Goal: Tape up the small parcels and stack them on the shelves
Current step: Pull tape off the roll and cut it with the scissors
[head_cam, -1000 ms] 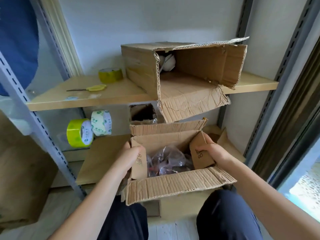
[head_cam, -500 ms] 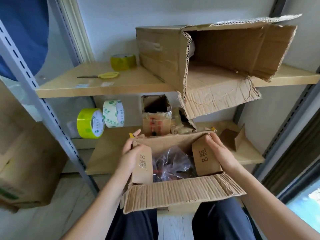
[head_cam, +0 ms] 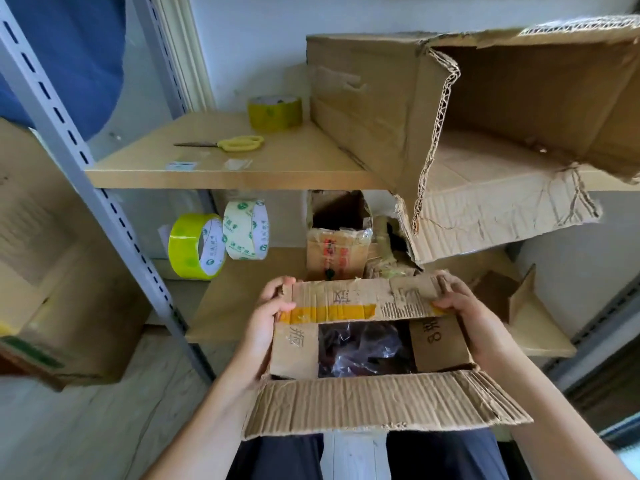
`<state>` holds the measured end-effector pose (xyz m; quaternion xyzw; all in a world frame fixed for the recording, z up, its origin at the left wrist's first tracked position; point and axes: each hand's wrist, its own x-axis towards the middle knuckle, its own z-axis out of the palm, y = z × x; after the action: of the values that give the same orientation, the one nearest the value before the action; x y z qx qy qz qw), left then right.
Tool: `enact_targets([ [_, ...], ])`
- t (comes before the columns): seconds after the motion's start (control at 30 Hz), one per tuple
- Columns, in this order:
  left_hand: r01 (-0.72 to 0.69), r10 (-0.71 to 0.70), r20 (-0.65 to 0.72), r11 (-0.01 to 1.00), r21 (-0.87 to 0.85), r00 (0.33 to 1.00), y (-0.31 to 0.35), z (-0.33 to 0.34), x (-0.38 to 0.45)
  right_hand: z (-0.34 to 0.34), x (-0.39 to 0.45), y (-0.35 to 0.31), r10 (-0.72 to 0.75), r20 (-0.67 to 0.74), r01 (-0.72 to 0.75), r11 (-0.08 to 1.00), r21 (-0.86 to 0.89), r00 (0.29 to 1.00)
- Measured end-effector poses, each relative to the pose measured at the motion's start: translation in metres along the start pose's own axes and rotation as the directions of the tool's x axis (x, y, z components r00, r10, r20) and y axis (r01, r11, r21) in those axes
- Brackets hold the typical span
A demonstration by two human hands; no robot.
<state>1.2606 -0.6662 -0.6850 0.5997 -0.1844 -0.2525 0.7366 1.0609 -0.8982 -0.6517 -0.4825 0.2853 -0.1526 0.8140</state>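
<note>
Parcel: a small cardboard box (head_cam: 367, 344) sits in front of the person, above the knees and just before the lower shelf (head_cam: 239, 299).
Flaps: the far flap (head_cam: 363, 299), with a strip of yellow tape on it, is folded over the opening; the two side flaps lie inward beneath it; the near flap (head_cam: 384, 403) hangs open toward the person.
Contents: a crinkled clear plastic bag (head_cam: 363, 348) with dark things inside shows through the gap.
Left hand: the left hand (head_cam: 266, 313) grips the box's left far corner, fingers curled over the edge of the far flap.
Right hand: the right hand (head_cam: 464, 306) grips the right far corner in the same way.
Lower shelf: two tape rolls (head_cam: 197, 245) stand on edge at the left; a small taped carton (head_cam: 337, 251) stands behind the parcel.
Upper shelf: scissors (head_cam: 228, 144), a yellow tape roll (head_cam: 274, 112) and a large open carton (head_cam: 485, 126) lying on its side.
</note>
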Motion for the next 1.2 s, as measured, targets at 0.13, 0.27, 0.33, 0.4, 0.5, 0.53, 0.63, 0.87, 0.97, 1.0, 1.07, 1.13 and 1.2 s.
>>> enact_targets([
  [0.13, -0.047, 0.044, 0.018, 0.981, 0.189, 0.999, 0.003, -0.010, -0.004, -0.004, -0.004, 0.007, -0.141, 0.020, 0.143, 0.983, -0.115, 0.990],
  [0.27, -0.057, 0.014, 0.160, 0.961, 0.271, 0.987, 0.010, -0.010, -0.020, -0.006, -0.010, 0.003, -0.130, 0.102, 0.137, 0.989, -0.060, 0.986],
  [0.33, 0.062, -0.088, 0.092, 0.965, 0.256, 0.992, 0.010, -0.016, -0.036, -0.006, -0.011, 0.002, -0.100, 0.153, 0.102, 0.995, -0.004, 0.983],
  [0.4, 0.015, -0.050, 0.101, 0.945, 0.326, 0.994, 0.015, -0.019, -0.059, -0.005, -0.010, 0.003, -0.093, 0.160, 0.094, 0.996, -0.001, 0.983],
  [0.5, -0.021, -0.005, 0.069, 0.928, 0.373, 0.998, 0.025, -0.018, -0.096, 0.000, -0.003, 0.004, -0.104, 0.154, 0.111, 0.993, -0.034, 0.983],
  [0.53, -0.090, 0.078, 0.049, 0.928, 0.363, 0.996, 0.026, -0.014, -0.103, 0.002, -0.001, 0.004, -0.117, 0.142, 0.125, 0.991, -0.048, 0.983],
  [0.63, -0.459, 0.463, 0.138, 0.705, 0.541, 0.875, 0.015, -0.007, -0.135, 0.007, 0.004, 0.003, -0.164, 0.119, 0.180, 0.975, -0.133, 0.979],
  [0.87, -0.123, 0.283, -0.171, 0.781, 0.612, 0.944, 0.035, 0.018, -0.042, 0.006, -0.002, 0.009, -0.178, 0.147, 0.186, 0.981, -0.048, 0.973],
  [0.97, 0.213, -0.228, -0.096, 0.573, 0.792, 0.969, 0.023, 0.018, -0.009, 0.004, -0.006, 0.016, -0.211, 0.032, 0.213, 0.946, -0.245, 0.977],
  [1.0, 0.241, -0.295, -0.091, 0.526, 0.816, 0.951, 0.018, 0.019, -0.005, 0.003, -0.007, 0.019, -0.237, -0.009, 0.222, 0.923, -0.316, 0.972],
  [1.07, 0.237, -0.304, -0.077, 0.531, 0.813, 0.949, 0.009, 0.020, 0.005, 0.003, -0.009, 0.023, -0.213, -0.036, 0.191, 0.927, -0.322, 0.976],
  [1.13, 0.231, -0.279, -0.076, 0.578, 0.783, 0.957, 0.006, 0.019, 0.009, 0.002, -0.007, 0.024, -0.144, -0.017, 0.133, 0.949, -0.286, 0.989],
  [1.2, 0.268, -0.276, -0.097, 0.694, 0.669, 0.956, 0.002, 0.011, 0.007, 0.003, -0.006, 0.023, -0.126, 0.004, 0.122, 0.950, -0.287, 0.992],
])
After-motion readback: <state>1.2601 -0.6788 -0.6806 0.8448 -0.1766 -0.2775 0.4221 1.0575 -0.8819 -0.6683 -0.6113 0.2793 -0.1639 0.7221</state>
